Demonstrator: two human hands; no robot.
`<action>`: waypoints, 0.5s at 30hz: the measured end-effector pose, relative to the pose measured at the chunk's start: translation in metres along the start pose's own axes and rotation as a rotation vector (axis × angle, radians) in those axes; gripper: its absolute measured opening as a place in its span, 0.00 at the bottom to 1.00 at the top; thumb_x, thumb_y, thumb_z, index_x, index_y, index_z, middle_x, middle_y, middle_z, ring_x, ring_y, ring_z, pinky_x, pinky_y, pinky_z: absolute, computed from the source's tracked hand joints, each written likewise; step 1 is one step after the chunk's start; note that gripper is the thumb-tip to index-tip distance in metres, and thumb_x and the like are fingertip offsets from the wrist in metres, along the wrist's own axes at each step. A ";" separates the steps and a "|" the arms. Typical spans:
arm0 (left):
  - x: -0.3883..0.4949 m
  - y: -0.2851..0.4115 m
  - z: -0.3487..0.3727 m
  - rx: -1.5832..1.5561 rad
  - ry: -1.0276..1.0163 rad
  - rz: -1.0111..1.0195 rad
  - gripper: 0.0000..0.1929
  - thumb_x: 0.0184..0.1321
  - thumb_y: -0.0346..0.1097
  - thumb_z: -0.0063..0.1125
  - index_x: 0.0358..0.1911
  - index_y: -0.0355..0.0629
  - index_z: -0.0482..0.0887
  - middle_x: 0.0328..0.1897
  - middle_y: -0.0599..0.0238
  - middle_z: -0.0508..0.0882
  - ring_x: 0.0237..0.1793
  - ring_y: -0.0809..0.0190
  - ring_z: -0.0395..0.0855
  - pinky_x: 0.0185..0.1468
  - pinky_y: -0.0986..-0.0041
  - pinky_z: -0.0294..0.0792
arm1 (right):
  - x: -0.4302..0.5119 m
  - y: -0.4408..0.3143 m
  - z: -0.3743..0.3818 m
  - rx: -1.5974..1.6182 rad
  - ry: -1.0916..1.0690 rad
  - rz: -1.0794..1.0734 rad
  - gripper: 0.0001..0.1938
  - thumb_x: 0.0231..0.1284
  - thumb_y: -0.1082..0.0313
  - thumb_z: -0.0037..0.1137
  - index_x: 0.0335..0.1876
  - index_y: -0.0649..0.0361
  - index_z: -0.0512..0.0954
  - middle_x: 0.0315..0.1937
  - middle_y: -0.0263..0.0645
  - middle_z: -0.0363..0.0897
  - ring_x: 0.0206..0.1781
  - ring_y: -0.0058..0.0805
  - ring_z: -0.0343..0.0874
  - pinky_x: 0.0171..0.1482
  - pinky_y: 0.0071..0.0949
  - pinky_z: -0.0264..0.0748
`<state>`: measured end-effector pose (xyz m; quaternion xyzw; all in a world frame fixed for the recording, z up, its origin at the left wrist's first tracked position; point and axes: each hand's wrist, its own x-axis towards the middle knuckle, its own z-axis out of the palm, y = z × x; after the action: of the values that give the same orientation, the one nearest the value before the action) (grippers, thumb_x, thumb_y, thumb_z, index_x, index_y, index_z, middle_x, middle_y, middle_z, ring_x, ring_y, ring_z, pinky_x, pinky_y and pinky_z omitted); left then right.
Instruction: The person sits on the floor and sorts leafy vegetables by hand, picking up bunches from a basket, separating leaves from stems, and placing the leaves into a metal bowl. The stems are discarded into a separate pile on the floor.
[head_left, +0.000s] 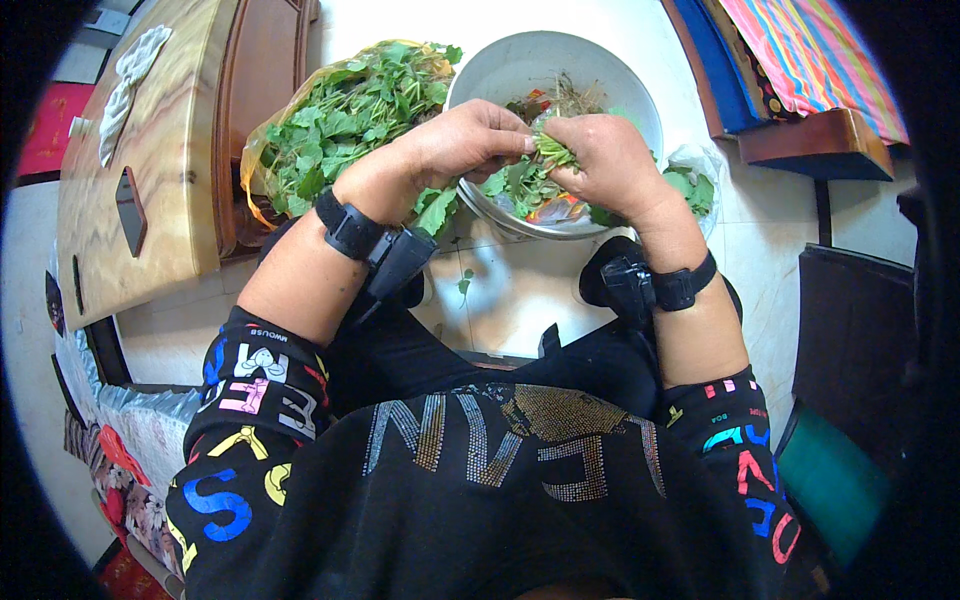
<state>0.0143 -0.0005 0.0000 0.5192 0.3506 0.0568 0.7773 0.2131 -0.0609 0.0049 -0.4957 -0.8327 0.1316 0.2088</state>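
A bunch of leafy green stems (553, 152) is gripped in my right hand (606, 161), cut or broken ends toward the left. My left hand (480, 142) meets it, thumb and forefinger pinched at the edge of the bunch; its other fingers curl underneath, partly hidden. Both hands are above a large metal basin (630, 82), which holds roots, loose leaves and colourful plastic wrappers. A green leaf (436, 211) shows below my left wrist; whether that hand holds it is unclear. Left of the basin, a yellow plastic bag (251, 161) overflows with leafy greens (337, 120).
A clear plastic bag (709, 161) with greens stands right of the basin. On the left is a marble-topped table (169, 187) bearing a phone (132, 212) and white gloves (124, 97). A wooden seat (817, 142) rises at right. A small sprig (465, 283) lies on the tiled floor.
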 end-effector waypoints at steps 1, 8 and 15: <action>0.001 0.001 0.001 -0.010 0.004 0.064 0.10 0.61 0.39 0.57 0.31 0.40 0.81 0.17 0.76 0.69 0.14 0.77 0.59 0.17 0.84 0.50 | 0.000 -0.001 0.002 -0.011 0.037 0.018 0.11 0.43 0.59 0.58 0.27 0.57 0.73 0.24 0.46 0.77 0.32 0.49 0.77 0.34 0.44 0.73; 0.000 0.007 0.009 0.050 0.069 0.391 0.13 0.62 0.41 0.55 0.39 0.37 0.82 0.18 0.76 0.70 0.15 0.77 0.61 0.18 0.85 0.53 | 0.005 0.002 0.007 1.223 0.282 0.566 0.11 0.59 0.63 0.44 0.25 0.61 0.69 0.13 0.27 0.61 0.17 0.20 0.62 0.22 0.23 0.63; -0.002 0.005 -0.008 -0.427 0.035 0.343 0.16 0.64 0.36 0.51 0.51 0.35 0.76 0.28 0.73 0.72 0.24 0.74 0.66 0.27 0.83 0.61 | 0.003 0.026 -0.008 0.288 0.081 0.519 0.15 0.56 0.62 0.53 0.40 0.67 0.78 0.26 0.42 0.80 0.30 0.31 0.79 0.35 0.28 0.75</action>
<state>0.0092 0.0068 0.0039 0.3941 0.2510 0.2690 0.8422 0.2357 -0.0454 0.0011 -0.6623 -0.6419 0.2775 0.2691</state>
